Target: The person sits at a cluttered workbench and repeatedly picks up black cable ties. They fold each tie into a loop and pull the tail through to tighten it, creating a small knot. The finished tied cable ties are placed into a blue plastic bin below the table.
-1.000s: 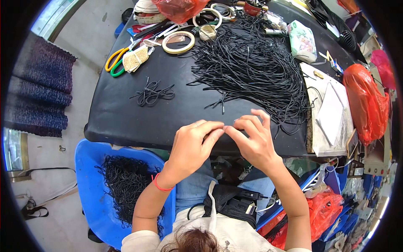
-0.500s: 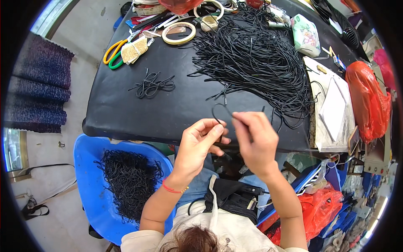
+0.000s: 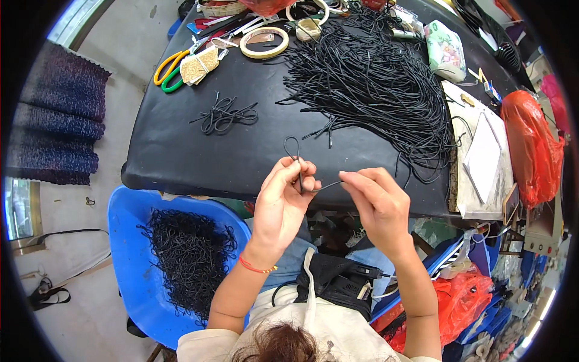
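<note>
A thin black cord (image 3: pixel 292 145) is looped above the fingers of my left hand (image 3: pixel 282 205), which pinches it at the base of the loop. From there the cord runs right to my right hand (image 3: pixel 381 202), whose thumb and fingertips grip its other part. Both hands are over the near edge of the black-covered table (image 3: pixel 181 160). Beyond them lies a large pile of straight black cords (image 3: pixel 374 90). To the left on the table rests a small cluster of looped cords (image 3: pixel 224 116).
A blue tub (image 3: pixel 126 241) at lower left holds a heap of tangled black cords (image 3: pixel 187 259). Scissors (image 3: pixel 171 71), a tape roll (image 3: pixel 264 30) and a tissue pack (image 3: pixel 445 51) lie farther back. A pale board (image 3: pixel 476 205) and a red plastic bag (image 3: pixel 528 151) are at right.
The cord now forms a closed, upright loop over my left fingers. My right hand has moved down and right, drawing its part of the cord sideways. The view has shifted slightly.
</note>
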The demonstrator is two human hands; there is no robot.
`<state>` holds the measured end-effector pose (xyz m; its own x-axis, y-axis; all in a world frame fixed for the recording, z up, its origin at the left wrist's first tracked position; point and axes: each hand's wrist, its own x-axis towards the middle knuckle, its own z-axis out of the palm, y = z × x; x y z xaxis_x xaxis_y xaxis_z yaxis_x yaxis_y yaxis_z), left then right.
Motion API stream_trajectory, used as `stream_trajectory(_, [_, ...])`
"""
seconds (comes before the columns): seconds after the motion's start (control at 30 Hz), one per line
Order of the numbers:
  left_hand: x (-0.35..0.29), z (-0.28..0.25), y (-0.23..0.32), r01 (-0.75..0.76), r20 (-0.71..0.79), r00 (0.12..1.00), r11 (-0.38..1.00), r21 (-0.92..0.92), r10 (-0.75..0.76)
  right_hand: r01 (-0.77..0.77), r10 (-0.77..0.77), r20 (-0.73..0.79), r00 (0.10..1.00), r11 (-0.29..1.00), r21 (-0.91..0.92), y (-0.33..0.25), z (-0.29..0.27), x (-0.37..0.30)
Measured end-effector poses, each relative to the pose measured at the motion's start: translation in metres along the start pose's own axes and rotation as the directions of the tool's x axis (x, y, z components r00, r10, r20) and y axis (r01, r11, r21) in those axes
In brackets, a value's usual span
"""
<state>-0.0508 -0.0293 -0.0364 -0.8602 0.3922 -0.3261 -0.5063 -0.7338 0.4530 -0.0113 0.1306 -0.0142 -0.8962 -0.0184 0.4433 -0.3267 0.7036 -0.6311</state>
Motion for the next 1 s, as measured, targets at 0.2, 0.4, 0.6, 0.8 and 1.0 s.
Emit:
stream_trajectory(0.2, [-0.005,-0.001,0.000,0.020,0.036,0.999,0.910,0.414,-0.039,0.190,-0.188,0.029,0.982,0.976,-0.103,-0.002,0.001,0.008])
stream_trajectory(0.4, [-0.012,-0.001,0.004,-0.053,0.109,0.994,0.771,0.635,-0.022,0.152,-0.151,0.063,0.987,0.988,-0.016,-0.005,0.002,0.002])
stream_trajectory(0.6, [-0.011,0.000,0.012,-0.142,0.133,0.989,0.200,0.969,0.056,0.247,-0.174,0.270,0.947,0.932,-0.266,-0.016,-0.033,0.007])
stream_trajectory(0.8, [-0.024,0.015,0.018,0.041,0.181,0.959,0.735,0.676,-0.220,-0.043,0.034,0.142,0.989,0.997,0.061,0.006,-0.022,0.016])
stream_trajectory(1.0, [-0.013,0.008,0.008,0.005,0.139,0.985,0.832,0.554,-0.098,-0.113,0.092,0.129,0.987,0.979,0.169,-0.010,-0.005,-0.005])
